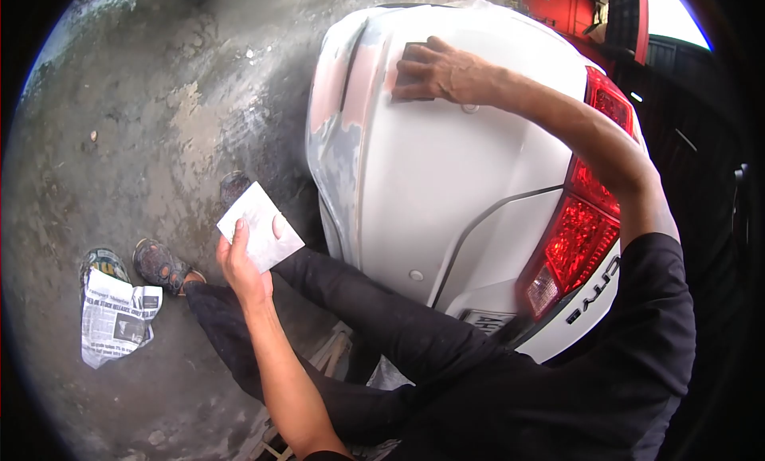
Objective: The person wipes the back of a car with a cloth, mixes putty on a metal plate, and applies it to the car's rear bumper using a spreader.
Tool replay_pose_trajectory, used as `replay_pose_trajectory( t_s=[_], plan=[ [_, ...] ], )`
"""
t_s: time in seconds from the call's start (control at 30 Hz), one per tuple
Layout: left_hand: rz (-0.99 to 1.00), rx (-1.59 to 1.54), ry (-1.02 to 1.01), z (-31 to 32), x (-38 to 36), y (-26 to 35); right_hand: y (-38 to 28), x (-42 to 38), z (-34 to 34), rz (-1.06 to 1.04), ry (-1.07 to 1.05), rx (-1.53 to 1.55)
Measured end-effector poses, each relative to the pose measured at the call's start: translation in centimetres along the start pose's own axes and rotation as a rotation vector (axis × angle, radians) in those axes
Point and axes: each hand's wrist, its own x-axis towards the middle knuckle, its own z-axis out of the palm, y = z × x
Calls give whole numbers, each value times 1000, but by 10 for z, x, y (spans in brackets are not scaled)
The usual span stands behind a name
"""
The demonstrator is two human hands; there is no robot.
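"What's nearest in your view?"

"A dark shirt (558,389) and dark trousers (374,309) below me. Just above the knees I see the left grip (245,267) pinching a flat white square (263,214), the thumb laid over its upper face and most of the other fingers out of sight behind it. The square is up in the air, apart from the car."

"What have you got of the car?"

"Its white rear (470,174) stands right by the legs. I can make out a red tail light (574,246), a CITY badge (599,289) and a number plate (486,320), partly covered."

"And the other hand?"

"Farther out, at the end of the stretched arm. My right grip (442,72) has its fingers parted across a dark pad (415,47), grasping it flat against the panel, beside a pink patch (364,82). I can't tell how the thumb bears on it."

"Beyond that?"

"A crumpled newspaper (119,321) on the grey floor (96,190), near a shoe (159,263). Past the car, something red (558,19)."
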Motion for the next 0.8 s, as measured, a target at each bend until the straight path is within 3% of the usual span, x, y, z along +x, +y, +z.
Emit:
replay_pose_trajectory(
  t_s=[0.1,0.8],
  plan=[
    [0,4,9,3,-2,4,-13,14,12,6,-140,6],
    [11,23,25,1,2,4,-11,4,10,-31,-138,50]
  ],
)
